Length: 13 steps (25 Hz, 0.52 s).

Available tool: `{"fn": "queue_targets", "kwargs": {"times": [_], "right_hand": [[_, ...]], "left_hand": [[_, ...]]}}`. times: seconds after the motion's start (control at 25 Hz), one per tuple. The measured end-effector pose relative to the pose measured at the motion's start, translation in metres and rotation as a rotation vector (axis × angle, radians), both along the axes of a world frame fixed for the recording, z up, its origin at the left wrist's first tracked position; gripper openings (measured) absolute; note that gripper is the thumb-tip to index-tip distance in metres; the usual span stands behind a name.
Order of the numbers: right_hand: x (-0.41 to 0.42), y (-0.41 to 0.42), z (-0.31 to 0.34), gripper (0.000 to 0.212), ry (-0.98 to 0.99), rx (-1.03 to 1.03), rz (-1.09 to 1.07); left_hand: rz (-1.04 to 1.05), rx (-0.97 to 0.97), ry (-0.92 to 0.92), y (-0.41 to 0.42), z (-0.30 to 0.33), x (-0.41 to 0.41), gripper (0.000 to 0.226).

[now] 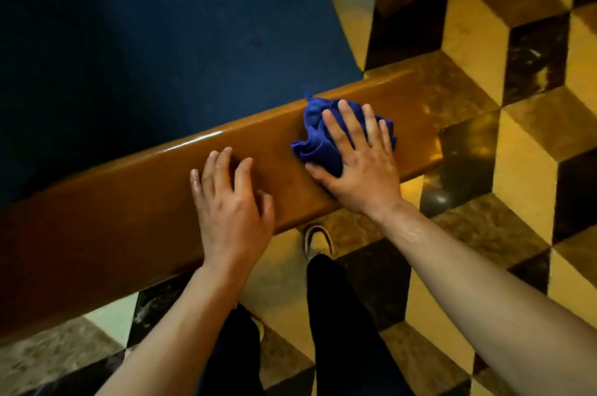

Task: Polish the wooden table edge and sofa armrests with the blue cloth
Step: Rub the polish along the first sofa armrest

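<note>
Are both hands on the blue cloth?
No, only the right hand presses the blue cloth; the left hand rests on the bare wooden armrest.

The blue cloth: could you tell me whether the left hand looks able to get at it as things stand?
Probably yes: the left hand rests on the same wooden armrest beside the blue cloth, nothing between; the right hand covers part.

A single head-worn view looks steeply down from close above, the wooden armrest (145,211) crossing the frame diagonally, patterned floor (517,153) at right, the wearer's legs (339,324) at bottom centre.
</note>
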State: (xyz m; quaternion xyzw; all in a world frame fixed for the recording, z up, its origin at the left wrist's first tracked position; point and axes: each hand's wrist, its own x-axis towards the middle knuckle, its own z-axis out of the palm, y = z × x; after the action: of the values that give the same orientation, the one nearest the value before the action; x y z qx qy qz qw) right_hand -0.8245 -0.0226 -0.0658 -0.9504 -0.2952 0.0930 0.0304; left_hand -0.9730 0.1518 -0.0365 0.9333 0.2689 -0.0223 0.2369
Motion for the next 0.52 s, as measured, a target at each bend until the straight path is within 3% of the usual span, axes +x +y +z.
{"fn": "queue_targets", "kwargs": {"times": [0.12,0.32,0.4,0.52], "right_hand": [[0.068,-0.055,0.003,0.088,0.028,0.004,-0.163],[0.141,-0.046,0.001,0.072,0.442,0.305,-0.598],[0.161,-0.018,-0.003,0.065,0.406,0.274,-0.581],[0.164,0.032,0.006,0.062,0.126,0.003,-0.232]], "left_hand": [[-0.032,0.028,-0.005,-0.039,-0.002,0.052,0.054],[0.045,0.051,0.023,-0.082,0.001,0.124,0.051],[0.064,0.051,0.009,-0.08,0.0,0.122,0.048],[0.013,0.064,-0.011,-0.066,-0.003,0.097,0.048]]}}
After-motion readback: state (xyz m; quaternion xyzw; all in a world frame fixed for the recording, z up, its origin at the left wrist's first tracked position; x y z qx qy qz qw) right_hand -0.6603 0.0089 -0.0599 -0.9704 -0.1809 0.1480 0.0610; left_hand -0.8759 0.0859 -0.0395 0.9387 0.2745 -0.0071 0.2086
